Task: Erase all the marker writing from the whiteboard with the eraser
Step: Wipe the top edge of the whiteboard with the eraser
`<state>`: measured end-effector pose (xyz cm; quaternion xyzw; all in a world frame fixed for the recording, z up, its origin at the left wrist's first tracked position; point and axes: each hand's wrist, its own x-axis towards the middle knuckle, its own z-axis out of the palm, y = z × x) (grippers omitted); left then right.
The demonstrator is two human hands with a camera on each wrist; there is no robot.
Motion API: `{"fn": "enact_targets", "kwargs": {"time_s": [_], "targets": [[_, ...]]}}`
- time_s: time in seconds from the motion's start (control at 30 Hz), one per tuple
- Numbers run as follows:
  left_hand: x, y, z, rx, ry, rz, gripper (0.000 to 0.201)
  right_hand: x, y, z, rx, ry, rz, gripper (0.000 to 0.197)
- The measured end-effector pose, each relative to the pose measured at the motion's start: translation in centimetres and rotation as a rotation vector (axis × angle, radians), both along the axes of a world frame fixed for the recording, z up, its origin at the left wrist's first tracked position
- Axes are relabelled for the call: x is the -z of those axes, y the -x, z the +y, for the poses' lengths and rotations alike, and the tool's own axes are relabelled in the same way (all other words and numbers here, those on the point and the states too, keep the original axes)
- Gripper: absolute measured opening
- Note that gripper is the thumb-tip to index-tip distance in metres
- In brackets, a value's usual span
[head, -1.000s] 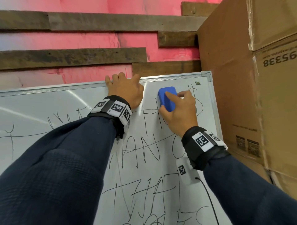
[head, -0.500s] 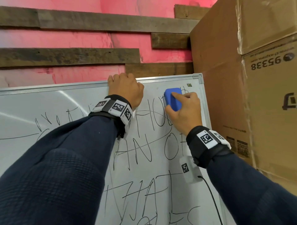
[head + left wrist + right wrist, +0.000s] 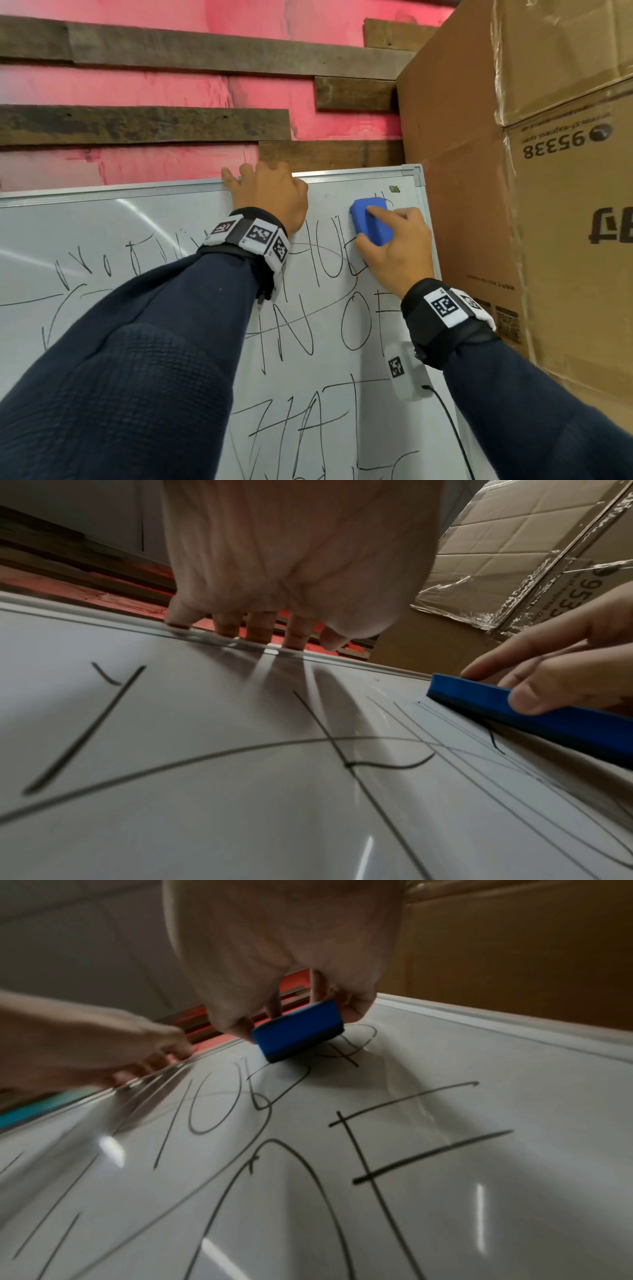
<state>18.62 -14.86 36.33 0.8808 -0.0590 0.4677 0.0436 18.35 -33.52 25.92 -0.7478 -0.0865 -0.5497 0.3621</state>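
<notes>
A blue rectangular foam eraser with a dark felt underside is held by the right hand, the thumb being set against one long side, the other fingers curled over the far side and the index finger laid along its top. The eraser is pressed flat against the white, silver-framed whiteboard, close under the board's upper right corner. Black marker writing is seen directly under the eraser's lower end and below the right wrist, where large letters and a long curved stroke are left on the surface; more writing is spread across the board to the left of the left forearm.

The left hand is placed just to the left of the eraser, apart from it, with its fingers hooked over the board's top frame and its thumb kept on the front side, so that the edge is gripped.

Beyond both hands, a pink wall with dark wooden planks is seen above the board. To the right of the right hand, a tall brown cardboard box wrapped in clear tape is stood just beside the board's right frame. Wrist bands with black-and-white square markers are worn over dark blue sleeves.
</notes>
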Motion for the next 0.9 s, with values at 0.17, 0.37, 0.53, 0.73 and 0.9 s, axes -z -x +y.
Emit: {"fn": "enact_targets", "kwargs": {"time_s": [0.17,0.37,0.53,0.73,0.9], "targets": [[0.3,-0.8,0.1,0.040,-0.020,-0.059,0.042,1.0,0.3,0.5,-0.048,0.173,0.041,0.050],[0.2,-0.9,0.2,0.050,-0.023,-0.037,0.041,0.5,-0.1,0.0,0.024,-0.014,0.003,0.048],[0.3,-0.9,-0.1,0.032,-0.019,-0.032,0.039,0.6,0.0,0.9,-0.046,0.186,-0.001,0.048],[0.7,-0.9,0.1,0.009,-0.076,-0.035,0.035,-0.9,-0.3,-1.8,0.067,-0.056,0.009,0.048],[1.0,-0.8,-0.3,0.007,-0.056,-0.047,0.037,0.0,0.2,-3.0,0.095,-0.028,0.020,0.047]]}}
